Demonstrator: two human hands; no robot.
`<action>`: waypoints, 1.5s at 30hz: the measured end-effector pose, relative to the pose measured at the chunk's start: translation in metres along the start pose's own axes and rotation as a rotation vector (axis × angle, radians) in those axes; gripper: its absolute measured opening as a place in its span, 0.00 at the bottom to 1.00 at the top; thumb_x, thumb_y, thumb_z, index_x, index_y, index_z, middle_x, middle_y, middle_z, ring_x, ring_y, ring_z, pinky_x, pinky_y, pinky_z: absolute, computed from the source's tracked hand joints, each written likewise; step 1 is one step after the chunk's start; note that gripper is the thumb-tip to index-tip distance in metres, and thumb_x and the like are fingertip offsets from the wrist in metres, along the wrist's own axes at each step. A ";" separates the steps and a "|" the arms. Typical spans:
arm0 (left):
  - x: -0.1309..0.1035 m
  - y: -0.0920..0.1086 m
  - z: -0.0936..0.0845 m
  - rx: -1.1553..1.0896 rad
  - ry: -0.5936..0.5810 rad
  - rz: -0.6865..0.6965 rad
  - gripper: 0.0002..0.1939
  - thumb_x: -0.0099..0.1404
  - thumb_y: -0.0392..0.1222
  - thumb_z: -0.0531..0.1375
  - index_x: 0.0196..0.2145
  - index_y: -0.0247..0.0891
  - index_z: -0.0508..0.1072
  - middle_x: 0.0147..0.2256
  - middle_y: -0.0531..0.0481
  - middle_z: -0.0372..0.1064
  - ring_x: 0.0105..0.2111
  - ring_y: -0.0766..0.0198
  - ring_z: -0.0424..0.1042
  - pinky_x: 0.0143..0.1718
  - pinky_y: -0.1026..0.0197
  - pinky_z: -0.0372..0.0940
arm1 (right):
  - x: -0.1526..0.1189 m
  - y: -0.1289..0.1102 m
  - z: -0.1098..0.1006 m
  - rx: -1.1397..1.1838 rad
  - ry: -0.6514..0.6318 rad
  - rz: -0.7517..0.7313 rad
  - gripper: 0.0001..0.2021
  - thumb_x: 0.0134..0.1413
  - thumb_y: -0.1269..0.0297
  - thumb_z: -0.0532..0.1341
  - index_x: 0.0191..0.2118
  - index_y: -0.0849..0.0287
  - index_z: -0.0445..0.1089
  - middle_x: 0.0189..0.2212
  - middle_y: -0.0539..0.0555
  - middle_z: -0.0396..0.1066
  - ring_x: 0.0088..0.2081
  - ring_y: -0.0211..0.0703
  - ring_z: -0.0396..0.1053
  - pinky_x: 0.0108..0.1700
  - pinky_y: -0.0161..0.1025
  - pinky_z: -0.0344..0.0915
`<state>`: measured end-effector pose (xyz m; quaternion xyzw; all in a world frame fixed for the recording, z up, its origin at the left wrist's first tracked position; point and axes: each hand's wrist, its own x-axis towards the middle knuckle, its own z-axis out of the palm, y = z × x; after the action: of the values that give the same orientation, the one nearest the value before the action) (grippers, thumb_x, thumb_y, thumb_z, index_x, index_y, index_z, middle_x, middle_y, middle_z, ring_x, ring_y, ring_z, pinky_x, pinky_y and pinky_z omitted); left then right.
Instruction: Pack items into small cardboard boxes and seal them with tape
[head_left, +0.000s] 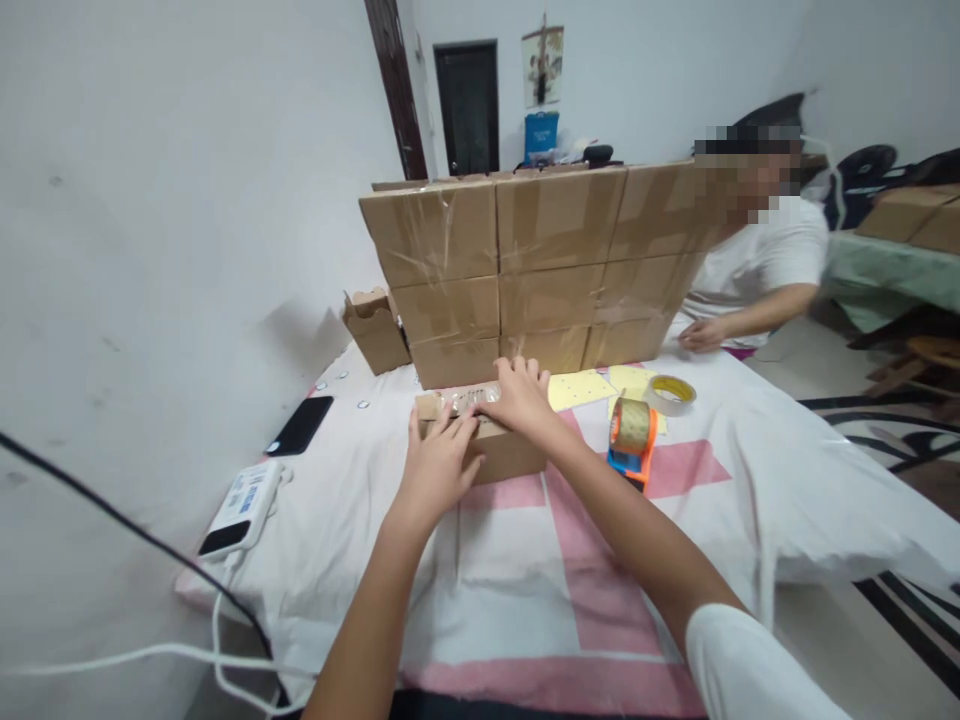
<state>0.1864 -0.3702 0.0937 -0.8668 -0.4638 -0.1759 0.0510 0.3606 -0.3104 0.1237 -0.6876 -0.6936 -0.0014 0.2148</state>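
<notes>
A small brown cardboard box [510,453] lies on the cloth-covered table in front of me, with something clear and shiny, like tape or plastic, along its top. My left hand [441,455] rests on the box's left part, fingers spread. On the top at the middle lies my right hand [523,398], its fingers bent over the far edge; whether they grip anything is hidden. Right of the box stands an orange and blue tape dispenser [634,440] with a tan roll. Beyond it lies a loose tape roll [671,392].
Stacked cardboard boxes [551,270] form a wall behind the small box. An open carton [377,335] stands left of them. A phone [301,425] and a power strip [241,508] with cables lie at the left. Another person [772,260] sits at the right.
</notes>
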 end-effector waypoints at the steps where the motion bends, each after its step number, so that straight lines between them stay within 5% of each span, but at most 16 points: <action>1: 0.003 0.003 0.001 -0.011 -0.002 0.002 0.24 0.69 0.42 0.57 0.62 0.42 0.64 0.65 0.43 0.63 0.69 0.47 0.55 0.68 0.28 0.40 | -0.001 0.000 0.000 0.003 0.009 0.006 0.31 0.51 0.47 0.68 0.55 0.61 0.65 0.53 0.66 0.67 0.54 0.64 0.59 0.53 0.53 0.54; 9: 0.014 0.015 0.025 0.066 0.073 0.062 0.23 0.70 0.41 0.57 0.62 0.41 0.66 0.66 0.42 0.60 0.66 0.47 0.59 0.62 0.42 0.56 | -0.039 0.022 -0.015 -0.008 0.271 -0.014 0.20 0.58 0.59 0.64 0.55 0.58 0.67 0.51 0.62 0.70 0.53 0.60 0.61 0.52 0.54 0.54; 12: 0.014 0.011 0.030 0.113 0.123 0.084 0.22 0.71 0.45 0.57 0.61 0.42 0.67 0.67 0.39 0.59 0.66 0.44 0.60 0.58 0.44 0.59 | -0.061 0.071 -0.028 0.095 0.450 0.057 0.12 0.60 0.62 0.61 0.49 0.55 0.71 0.48 0.58 0.73 0.51 0.56 0.65 0.52 0.53 0.55; 17: 0.015 0.009 0.039 0.114 0.233 0.076 0.37 0.70 0.47 0.58 0.70 0.35 0.50 0.63 0.36 0.64 0.65 0.42 0.61 0.58 0.43 0.57 | -0.089 0.197 -0.040 0.311 0.701 0.191 0.05 0.58 0.65 0.58 0.34 0.57 0.71 0.35 0.55 0.75 0.39 0.48 0.70 0.44 0.46 0.62; 22: 0.012 0.014 0.048 0.132 0.330 0.076 0.33 0.67 0.46 0.62 0.66 0.43 0.61 0.58 0.39 0.70 0.62 0.41 0.64 0.59 0.43 0.57 | -0.100 0.298 -0.027 0.394 0.580 0.389 0.07 0.54 0.62 0.59 0.33 0.58 0.74 0.29 0.53 0.75 0.32 0.45 0.71 0.35 0.41 0.64; 28: 0.015 0.013 0.048 0.081 0.317 0.057 0.30 0.65 0.48 0.63 0.64 0.46 0.66 0.52 0.40 0.73 0.61 0.42 0.66 0.61 0.42 0.58 | -0.062 0.350 -0.022 0.106 0.358 0.315 0.10 0.55 0.64 0.61 0.36 0.59 0.79 0.39 0.59 0.74 0.41 0.50 0.70 0.47 0.47 0.66; 34: 0.015 0.013 0.046 0.129 0.260 0.045 0.33 0.66 0.47 0.63 0.67 0.46 0.61 0.54 0.39 0.73 0.62 0.40 0.65 0.59 0.39 0.60 | 0.006 0.373 -0.041 -0.264 -0.252 0.426 0.11 0.51 0.68 0.65 0.39 0.54 0.82 0.46 0.62 0.71 0.41 0.52 0.71 0.43 0.46 0.65; 36: 0.014 0.013 0.045 0.145 0.229 0.044 0.33 0.67 0.48 0.62 0.67 0.46 0.60 0.54 0.38 0.72 0.62 0.39 0.64 0.59 0.38 0.61 | 0.018 0.374 -0.039 -0.318 -0.367 0.419 0.10 0.47 0.67 0.68 0.38 0.54 0.82 0.47 0.63 0.72 0.42 0.54 0.71 0.42 0.47 0.66; 41: 0.013 0.012 0.045 0.152 0.237 0.037 0.33 0.68 0.50 0.60 0.68 0.46 0.59 0.55 0.38 0.72 0.62 0.38 0.64 0.58 0.36 0.61 | 0.022 0.367 -0.026 -0.367 -0.387 0.385 0.10 0.46 0.67 0.69 0.38 0.58 0.80 0.44 0.65 0.72 0.46 0.59 0.68 0.42 0.50 0.65; 45: 0.013 0.013 0.046 0.143 0.244 0.028 0.33 0.68 0.50 0.59 0.68 0.47 0.58 0.55 0.39 0.72 0.63 0.39 0.64 0.58 0.37 0.61 | 0.018 0.365 -0.037 -0.356 -0.345 0.334 0.07 0.54 0.67 0.64 0.38 0.57 0.80 0.47 0.65 0.70 0.47 0.57 0.66 0.42 0.48 0.64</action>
<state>0.2153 -0.3554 0.0568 -0.8394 -0.4536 -0.2456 0.1712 0.7204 -0.2843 0.0552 -0.8090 -0.5862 0.0292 -0.0330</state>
